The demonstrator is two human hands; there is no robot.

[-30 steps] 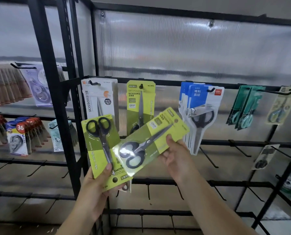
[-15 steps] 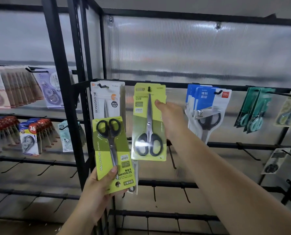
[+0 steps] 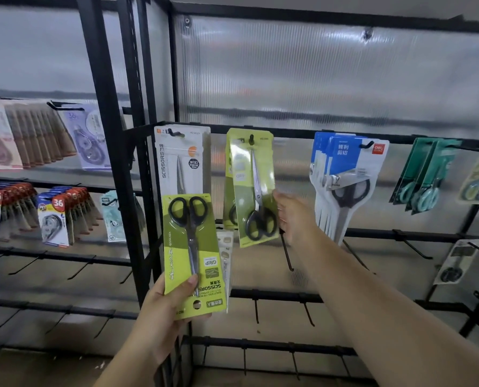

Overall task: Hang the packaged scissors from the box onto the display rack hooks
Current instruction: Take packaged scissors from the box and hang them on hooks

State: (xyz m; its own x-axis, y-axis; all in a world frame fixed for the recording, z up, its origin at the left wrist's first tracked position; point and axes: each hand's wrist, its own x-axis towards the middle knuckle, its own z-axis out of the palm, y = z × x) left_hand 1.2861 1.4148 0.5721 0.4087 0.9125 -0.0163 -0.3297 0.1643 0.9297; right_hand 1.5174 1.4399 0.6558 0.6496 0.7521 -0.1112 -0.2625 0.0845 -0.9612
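Glossy green scissors card [image 3: 191,255] gripped in left hand [image 3: 160,311]; right hand [image 3: 294,219] open beside hung card [image 3: 253,188].

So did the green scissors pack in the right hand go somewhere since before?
Yes. The green scissors pack went up from in front of the rack onto the hook, and the right hand is beside it.

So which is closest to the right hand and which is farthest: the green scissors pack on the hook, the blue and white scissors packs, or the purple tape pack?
From the right hand:
1. Green scissors pack on the hook, just to its left, at the fingertips.
2. Blue and white scissors packs, a little to its right on the same rail.
3. Purple tape pack, far left on the next rack.
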